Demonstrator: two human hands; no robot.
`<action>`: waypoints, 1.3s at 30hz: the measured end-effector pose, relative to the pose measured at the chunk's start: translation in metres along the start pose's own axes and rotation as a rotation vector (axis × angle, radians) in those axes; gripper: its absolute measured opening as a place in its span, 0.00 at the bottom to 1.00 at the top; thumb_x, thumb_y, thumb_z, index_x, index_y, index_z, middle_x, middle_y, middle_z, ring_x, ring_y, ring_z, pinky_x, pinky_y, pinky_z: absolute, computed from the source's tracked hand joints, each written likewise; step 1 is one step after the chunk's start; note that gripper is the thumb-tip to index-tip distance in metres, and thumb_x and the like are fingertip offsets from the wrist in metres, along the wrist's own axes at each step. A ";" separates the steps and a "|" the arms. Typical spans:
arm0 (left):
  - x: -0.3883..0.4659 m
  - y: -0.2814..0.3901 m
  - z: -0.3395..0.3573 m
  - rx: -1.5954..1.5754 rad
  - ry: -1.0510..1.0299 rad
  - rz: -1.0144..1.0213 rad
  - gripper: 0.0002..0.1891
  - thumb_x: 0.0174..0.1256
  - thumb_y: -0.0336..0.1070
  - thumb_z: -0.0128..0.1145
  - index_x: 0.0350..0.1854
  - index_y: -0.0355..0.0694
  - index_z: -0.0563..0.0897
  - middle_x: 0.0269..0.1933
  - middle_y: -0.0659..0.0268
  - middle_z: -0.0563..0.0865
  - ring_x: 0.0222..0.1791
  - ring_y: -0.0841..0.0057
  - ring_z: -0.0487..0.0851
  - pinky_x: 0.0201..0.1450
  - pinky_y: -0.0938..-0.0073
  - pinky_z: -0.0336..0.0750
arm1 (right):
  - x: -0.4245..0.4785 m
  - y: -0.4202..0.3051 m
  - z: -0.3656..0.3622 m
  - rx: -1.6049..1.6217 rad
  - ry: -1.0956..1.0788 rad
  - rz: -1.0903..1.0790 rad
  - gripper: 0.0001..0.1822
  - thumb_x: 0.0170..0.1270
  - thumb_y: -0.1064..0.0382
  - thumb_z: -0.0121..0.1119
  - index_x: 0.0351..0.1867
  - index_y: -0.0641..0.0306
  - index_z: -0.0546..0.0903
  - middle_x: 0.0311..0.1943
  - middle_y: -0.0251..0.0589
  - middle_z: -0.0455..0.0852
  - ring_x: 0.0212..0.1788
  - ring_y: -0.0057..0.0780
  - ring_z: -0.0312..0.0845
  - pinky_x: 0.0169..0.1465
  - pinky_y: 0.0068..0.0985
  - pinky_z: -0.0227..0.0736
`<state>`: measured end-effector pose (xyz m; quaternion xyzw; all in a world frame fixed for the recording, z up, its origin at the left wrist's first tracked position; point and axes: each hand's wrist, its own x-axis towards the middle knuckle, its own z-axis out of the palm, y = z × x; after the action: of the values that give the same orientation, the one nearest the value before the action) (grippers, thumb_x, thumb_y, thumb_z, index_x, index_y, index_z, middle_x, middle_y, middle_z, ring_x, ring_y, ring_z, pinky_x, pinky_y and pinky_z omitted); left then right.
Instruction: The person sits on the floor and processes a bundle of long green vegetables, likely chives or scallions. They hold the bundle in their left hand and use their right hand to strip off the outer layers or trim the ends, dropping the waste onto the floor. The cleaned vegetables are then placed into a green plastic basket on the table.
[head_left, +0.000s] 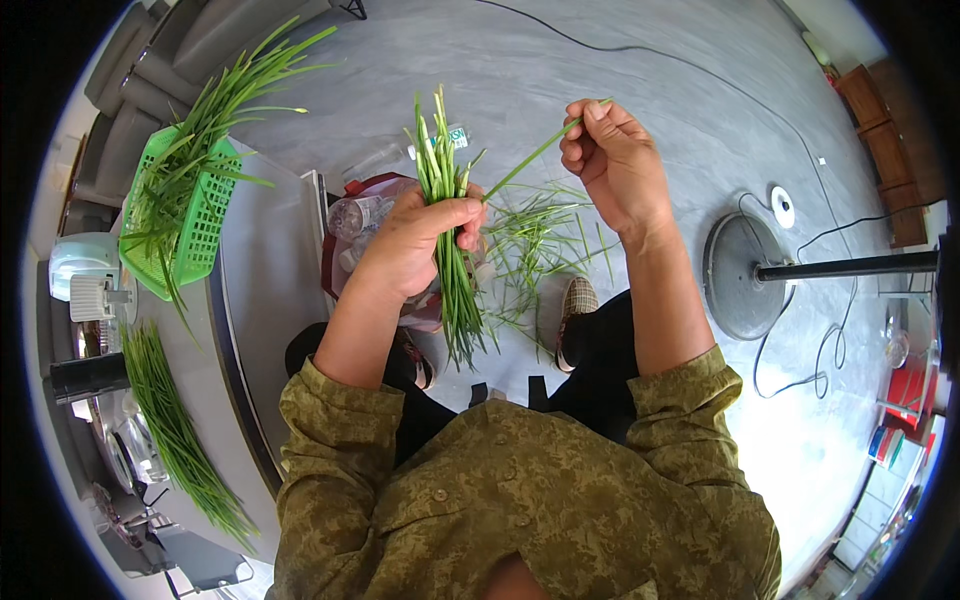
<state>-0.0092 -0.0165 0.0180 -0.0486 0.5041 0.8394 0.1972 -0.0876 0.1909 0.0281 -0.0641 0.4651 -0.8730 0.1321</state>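
Observation:
In the head view, my left hand (424, 236) is wrapped around a bunch of green garlic chives (459, 292), pale ends up and leafy tips hanging down. My right hand (615, 161), higher and to the right, pinches one end of a single chive stalk (536, 154) between thumb and fingers. That stalk slants down to the thumb of my left hand. Below and between the hands, loose chive scraps (536, 236) lie scattered on the grey floor. Behind the left hand stands a red-rimmed bag (328, 266) with plastic bottles (352, 216) in it.
A green plastic basket (201, 217) of chives stands on the table (199, 322) at left, with another chive pile (176, 427) nearer me. To the right are a round black stand base (739, 300), its pole (847, 266) and loose cable (825, 352). My shoes flank the scraps.

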 end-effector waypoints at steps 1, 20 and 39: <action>0.000 0.000 -0.001 0.000 -0.006 -0.001 0.08 0.58 0.32 0.56 0.39 0.38 0.76 0.25 0.69 0.74 0.24 0.81 0.71 0.33 0.74 0.66 | 0.000 -0.001 0.000 0.003 0.019 -0.007 0.10 0.68 0.60 0.49 0.35 0.65 0.76 0.26 0.34 0.76 0.26 0.21 0.68 0.32 0.19 0.65; -0.002 0.000 0.001 -0.124 -0.064 -0.045 0.07 0.57 0.30 0.58 0.36 0.36 0.78 0.25 0.68 0.76 0.23 0.80 0.72 0.28 0.78 0.66 | -0.008 0.019 0.012 -0.847 -0.179 -0.091 0.11 0.61 0.62 0.58 0.39 0.69 0.81 0.30 0.32 0.82 0.32 0.18 0.75 0.38 0.20 0.71; 0.001 -0.005 0.003 -0.091 0.038 0.001 0.08 0.58 0.32 0.59 0.37 0.37 0.78 0.28 0.64 0.81 0.24 0.77 0.78 0.26 0.80 0.71 | -0.011 0.014 0.025 -0.253 -0.130 0.164 0.12 0.64 0.58 0.55 0.38 0.65 0.80 0.28 0.30 0.79 0.29 0.16 0.71 0.36 0.15 0.65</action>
<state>-0.0078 -0.0118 0.0145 -0.0730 0.4691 0.8605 0.1848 -0.0687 0.1671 0.0309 -0.0983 0.5656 -0.7876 0.2238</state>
